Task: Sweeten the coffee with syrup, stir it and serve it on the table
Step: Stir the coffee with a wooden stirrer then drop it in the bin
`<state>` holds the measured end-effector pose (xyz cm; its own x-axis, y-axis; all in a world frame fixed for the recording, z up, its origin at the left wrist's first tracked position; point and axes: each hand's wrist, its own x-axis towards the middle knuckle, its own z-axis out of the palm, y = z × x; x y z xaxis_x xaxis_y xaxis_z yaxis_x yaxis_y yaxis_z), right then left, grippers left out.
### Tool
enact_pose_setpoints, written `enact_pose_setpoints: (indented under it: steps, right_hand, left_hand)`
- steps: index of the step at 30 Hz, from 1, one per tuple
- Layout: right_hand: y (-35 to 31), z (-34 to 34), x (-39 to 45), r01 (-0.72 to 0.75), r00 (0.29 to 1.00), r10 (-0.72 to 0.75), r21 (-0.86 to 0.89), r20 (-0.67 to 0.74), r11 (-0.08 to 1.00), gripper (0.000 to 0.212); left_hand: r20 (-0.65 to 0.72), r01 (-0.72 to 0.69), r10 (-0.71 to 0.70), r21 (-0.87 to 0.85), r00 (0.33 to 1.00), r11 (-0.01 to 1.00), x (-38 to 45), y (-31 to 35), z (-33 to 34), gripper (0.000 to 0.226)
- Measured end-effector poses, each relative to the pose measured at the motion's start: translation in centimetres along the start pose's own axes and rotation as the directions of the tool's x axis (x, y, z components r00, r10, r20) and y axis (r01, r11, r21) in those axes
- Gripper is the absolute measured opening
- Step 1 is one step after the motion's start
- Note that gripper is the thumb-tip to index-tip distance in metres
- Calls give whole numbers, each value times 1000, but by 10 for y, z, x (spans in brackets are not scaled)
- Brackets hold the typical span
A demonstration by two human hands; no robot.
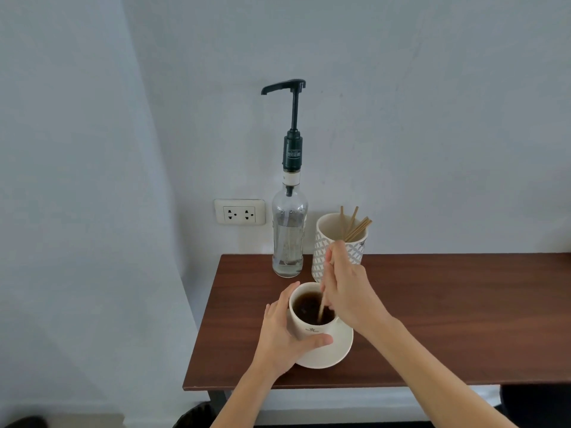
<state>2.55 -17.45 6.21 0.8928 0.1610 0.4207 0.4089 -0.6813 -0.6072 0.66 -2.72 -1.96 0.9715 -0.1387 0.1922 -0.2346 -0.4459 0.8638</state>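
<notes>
A white cup of dark coffee sits on a saucer near the bench's front left corner. The left hand wraps around the cup's side. The right hand pinches a wooden stirrer, which stands nearly upright with its lower end in the coffee. Behind stands the syrup bottle, upright, its pump spout pointing left; the collar reads "TEISSEIRE". Beside it, a holder holds more sticks. The cup's small logo is unreadable.
</notes>
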Motion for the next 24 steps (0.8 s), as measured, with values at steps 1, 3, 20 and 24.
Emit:
enact_pose_setpoints:
  steps: [1,3,20,24]
  right_hand:
    - [-4,2,-2,-10,1000,10,59,7,998,9]
    - [-8,7,-1,-13,999,18,117,-41,993,11]
    - [-5,-2,-1,9,1000,-9,44,-9,999,11]
    - [-3,-12,-2,35,998,-30,84,-50,996,17]
  left_hand:
    - [1,-2,2,3,1000,1000,1,-1,1,92]
    - [5,-1,1,3,1000,1000,1,-4,2,93]
    - [6,-2,1,19,1000,1000,3,-6,3,93]
    - [-8,7,-7,-16,1000,1000,2,-8,4,96]
